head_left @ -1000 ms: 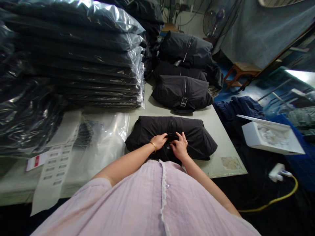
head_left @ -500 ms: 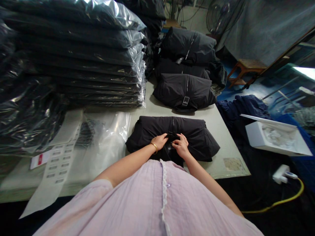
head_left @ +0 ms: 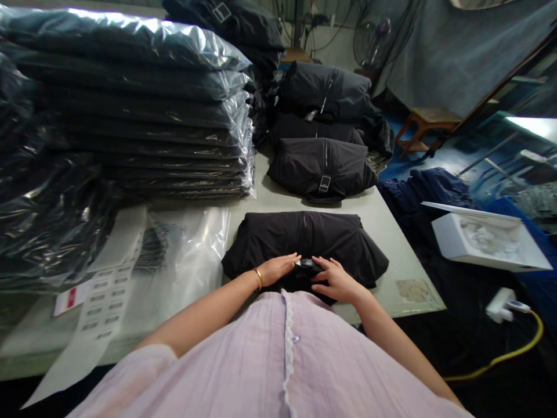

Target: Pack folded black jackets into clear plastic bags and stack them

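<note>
A folded black jacket (head_left: 331,232) lies on the table right in front of me, its zip line running down the middle. My left hand (head_left: 277,269), with a gold bangle at the wrist, rests on its near part, fingers stretched out to the right. Opposite it, my right hand (head_left: 336,281) lies on the cloth with its fingers apart. Between the fingertips is a small shiny patch (head_left: 307,263) near the collar; what it is I cannot make out. The jacket's near edge is partly hidden by my hands and shirt.
Bagged black garments (head_left: 165,110) form a tall stack at the back left. More folded jackets (head_left: 322,165) lie behind mine. On the left are clear plastic bags (head_left: 195,244) and a barcode sticker sheet (head_left: 102,296). An open white box (head_left: 483,238) stands right, off the table.
Both hands have come down toward me, off the dark collar piece they were pinching. Their fingers have straightened out and lie flatter on the jacket.
</note>
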Demonstrator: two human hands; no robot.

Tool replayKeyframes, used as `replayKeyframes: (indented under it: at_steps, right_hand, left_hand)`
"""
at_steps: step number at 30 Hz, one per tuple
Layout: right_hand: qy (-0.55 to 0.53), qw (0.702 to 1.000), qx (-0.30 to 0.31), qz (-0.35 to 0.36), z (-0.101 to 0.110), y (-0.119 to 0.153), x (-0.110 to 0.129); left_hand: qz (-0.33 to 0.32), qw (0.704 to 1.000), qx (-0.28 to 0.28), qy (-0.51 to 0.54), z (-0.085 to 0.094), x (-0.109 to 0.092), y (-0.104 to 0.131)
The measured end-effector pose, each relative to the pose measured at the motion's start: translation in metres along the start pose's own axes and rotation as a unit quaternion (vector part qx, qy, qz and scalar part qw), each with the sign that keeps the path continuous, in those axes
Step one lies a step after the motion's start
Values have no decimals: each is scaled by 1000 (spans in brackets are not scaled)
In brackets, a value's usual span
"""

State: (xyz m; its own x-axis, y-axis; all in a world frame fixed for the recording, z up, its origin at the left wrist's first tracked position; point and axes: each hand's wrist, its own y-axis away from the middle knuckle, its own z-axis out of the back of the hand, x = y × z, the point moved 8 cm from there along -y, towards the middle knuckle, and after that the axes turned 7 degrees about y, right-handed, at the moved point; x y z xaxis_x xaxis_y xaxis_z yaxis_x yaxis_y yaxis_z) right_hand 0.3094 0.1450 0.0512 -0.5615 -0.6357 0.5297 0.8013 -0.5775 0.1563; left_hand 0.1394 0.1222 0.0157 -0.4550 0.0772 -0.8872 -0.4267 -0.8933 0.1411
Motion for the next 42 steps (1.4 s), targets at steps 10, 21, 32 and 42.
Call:
replayKeyframes:
  at_steps: [10,21,32,42]
  right_hand:
    - [58,961,-197,-187,36,-4,-41]
    - [241,925,-101,-276,-29,-21,-65]
    - [222,946,-33,-236,-7,-42,-103]
    - [188,931,-154,-272,8,-32,-61]
  left_hand:
    - [-71,969,22,-235,-17,-15,5]
    - [133,879,-192,-415,67,64,38]
    - [193,895,-171,-365,42,46,45]
    - [131,902,-209,-353,71,13,66]
